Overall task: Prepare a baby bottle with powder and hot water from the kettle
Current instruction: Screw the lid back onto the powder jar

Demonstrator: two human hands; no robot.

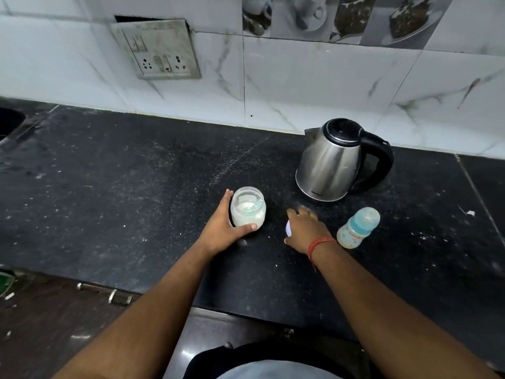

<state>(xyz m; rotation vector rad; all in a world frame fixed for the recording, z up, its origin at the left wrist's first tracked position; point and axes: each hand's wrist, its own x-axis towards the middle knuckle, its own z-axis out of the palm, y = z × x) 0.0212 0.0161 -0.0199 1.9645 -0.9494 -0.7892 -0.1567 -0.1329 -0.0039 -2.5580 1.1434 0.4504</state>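
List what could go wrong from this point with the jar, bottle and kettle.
1. The powder jar stands open, with only the left hand around it; a nudge could spill powder.
2. The right hand covers a white object, likely the lid, close to the capped baby bottle; a careless move might topple the bottle.
3. The kettle stands just behind both hands; brushing it may scald.

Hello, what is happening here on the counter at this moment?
A person is making a baby bottle. The left hand holds an open jar of white powder with a scoop inside. The right hand covers a small white thing, perhaps the jar's lid. The baby bottle is still capped, and the kettle stands untouched behind.
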